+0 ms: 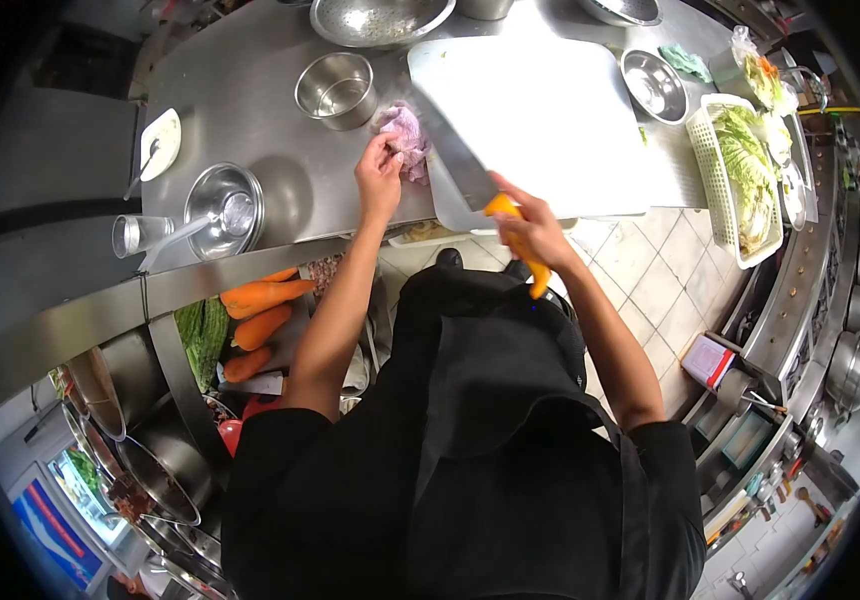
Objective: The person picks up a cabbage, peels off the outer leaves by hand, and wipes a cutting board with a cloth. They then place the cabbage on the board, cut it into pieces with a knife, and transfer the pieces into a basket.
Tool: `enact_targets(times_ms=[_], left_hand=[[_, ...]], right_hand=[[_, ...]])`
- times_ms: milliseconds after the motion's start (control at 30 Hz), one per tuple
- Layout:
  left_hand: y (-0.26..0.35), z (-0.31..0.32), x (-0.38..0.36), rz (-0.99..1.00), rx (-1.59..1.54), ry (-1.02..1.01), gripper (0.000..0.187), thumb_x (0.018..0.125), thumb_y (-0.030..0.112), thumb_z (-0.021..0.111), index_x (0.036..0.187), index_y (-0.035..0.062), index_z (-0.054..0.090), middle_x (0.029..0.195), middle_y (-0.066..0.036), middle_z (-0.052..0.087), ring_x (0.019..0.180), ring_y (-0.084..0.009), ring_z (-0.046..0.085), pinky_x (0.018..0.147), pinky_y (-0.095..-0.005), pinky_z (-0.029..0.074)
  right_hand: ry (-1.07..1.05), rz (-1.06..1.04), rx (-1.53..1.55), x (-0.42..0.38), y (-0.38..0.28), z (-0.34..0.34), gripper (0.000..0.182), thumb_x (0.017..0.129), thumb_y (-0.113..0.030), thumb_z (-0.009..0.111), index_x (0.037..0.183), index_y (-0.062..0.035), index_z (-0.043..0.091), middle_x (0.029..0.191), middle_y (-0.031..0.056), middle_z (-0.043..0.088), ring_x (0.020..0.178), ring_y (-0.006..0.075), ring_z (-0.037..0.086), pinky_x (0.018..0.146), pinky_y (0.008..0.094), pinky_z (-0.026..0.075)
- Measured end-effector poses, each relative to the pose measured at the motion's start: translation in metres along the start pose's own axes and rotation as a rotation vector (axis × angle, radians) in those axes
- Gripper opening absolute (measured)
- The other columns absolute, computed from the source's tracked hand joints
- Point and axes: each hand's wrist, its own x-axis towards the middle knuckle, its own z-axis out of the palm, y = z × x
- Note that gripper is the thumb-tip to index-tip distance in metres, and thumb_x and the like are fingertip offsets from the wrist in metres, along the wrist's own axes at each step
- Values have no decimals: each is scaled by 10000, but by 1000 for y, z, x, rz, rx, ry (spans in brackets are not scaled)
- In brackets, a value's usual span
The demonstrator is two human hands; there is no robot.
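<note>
My right hand (538,232) is wrapped round the yellow handle of a large knife (460,160). Its broad blade points up and to the left, over the left edge of a white cutting board (540,120). With its fingers closed on the near side of a crumpled pink cloth (405,140), my left hand (380,175) is at the steel table, left of the board. A steel pot (336,92) stands just beyond the cloth. Some of the blade's lower edge is hard to make out against the board.
Left on the steel table (250,100) are nested bowls (225,210), a glass (140,236) and a white dish (161,145). A colander (382,20) and a steel bowl (654,86) sit farther off. At right, a white basket (718,180) holds leafy cabbage. Carrots (262,327) lie below.
</note>
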Motion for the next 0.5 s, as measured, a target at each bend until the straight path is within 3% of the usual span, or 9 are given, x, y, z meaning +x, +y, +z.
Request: enact_targets(times_ms=[133, 200, 233, 333, 433, 500], left_hand=[[-12, -2, 2, -19, -48, 114, 348, 767, -151, 532, 1067, 6, 611, 1065, -77, 577, 1004, -155, 561, 842, -257, 473], [-6, -4, -1, 188, 307, 119, 359, 754, -138, 557, 1070, 22, 613, 1058, -72, 568, 983, -167, 562, 835, -255, 482], [5, -5, -2, 127, 311, 83, 359, 745, -116, 582, 1066, 39, 620, 1065, -67, 550, 985, -187, 561, 805, -275, 494], [1, -11, -1, 225, 464, 70, 345, 749, -96, 594, 1066, 38, 622, 1092, -65, 539, 982, -197, 557, 775, -287, 490], [10, -4, -8, 173, 373, 200, 332, 758, -91, 581, 1059, 43, 613, 1101, -66, 529, 960, -191, 556, 765, -297, 473], [11, -3, -14, 134, 239, 322, 323, 782, -83, 533, 1075, 41, 584, 1119, -69, 511, 953, -173, 551, 769, -289, 457]], right_hand=[[-28, 183, 24, -24, 4, 1, 575, 908, -107, 530, 1434, -155, 303, 632, 27, 497, 497, 81, 466, 429, 236, 423], [-70, 290, -70, -58, 5, -18, 592, 895, -85, 545, 1432, -162, 309, 643, 30, 510, 507, 80, 480, 432, 230, 424], [-66, 306, -74, -75, 2, -26, 592, 895, -85, 545, 1432, -162, 309, 643, 30, 510, 507, 80, 480, 432, 230, 424], [-7, 247, -210, -92, -6, -40, 615, 880, -58, 559, 1432, -173, 313, 670, 33, 534, 537, 76, 502, 439, 223, 429], [187, -14, -414, -59, -22, -30, 639, 848, 1, 563, 1424, -149, 329, 671, 42, 572, 525, 77, 516, 468, 239, 465], [101, 98, -321, -35, -12, -42, 635, 840, 10, 566, 1415, -144, 346, 696, 57, 589, 536, 75, 522, 480, 241, 474]])
